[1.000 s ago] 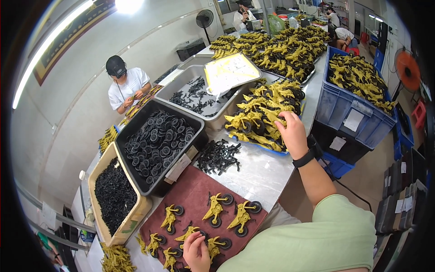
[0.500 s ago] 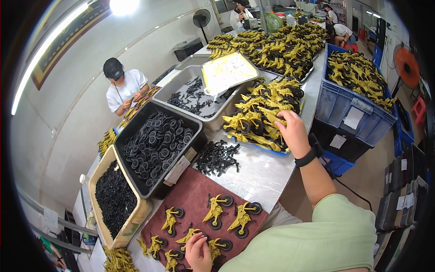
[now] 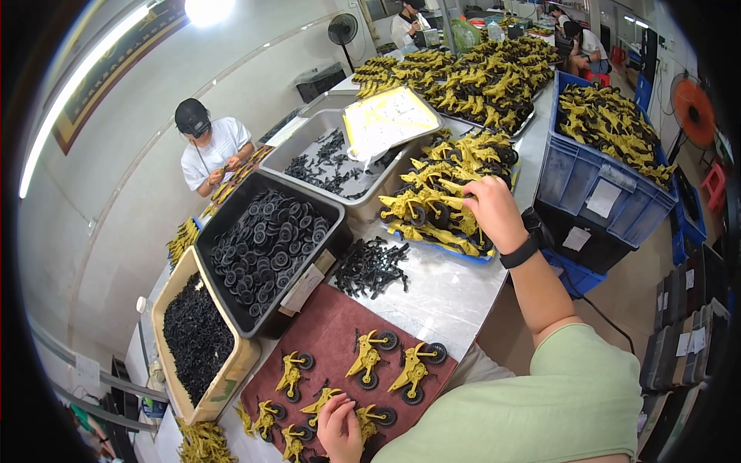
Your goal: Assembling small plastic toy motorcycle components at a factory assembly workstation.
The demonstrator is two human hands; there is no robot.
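My right hand [image 3: 494, 211], with a black band on its wrist, reaches to the pile of yellow toy motorcycles [image 3: 436, 189] on a blue tray. Its fingers are closed on a toy motorcycle at the pile's right side, mostly hidden by the hand. Low in the picture, my left hand [image 3: 340, 432] is curled with its fingers together, over the dark red mat [image 3: 324, 320]. A yellow toy motorcycle [image 3: 320, 401] lies beside its fingertips; whatever is under the fingers is hidden. Several more toy motorcycles with black wheels, such as this one [image 3: 417, 373], lie in rows on the mat.
Left of the mat stand a black bin of wheels [image 3: 336, 255] and a cream bin of small black parts [image 3: 245, 361]. Loose black parts [image 3: 372, 268] lie beyond the mat. A grey tub [image 3: 270, 158] and a blue crate [image 3: 590, 174] stand farther off. Another person [image 3: 220, 150] works across the table.
My right hand has moved slightly up and left over the pile. My left hand has hardly moved. A person in the far background has sat up.
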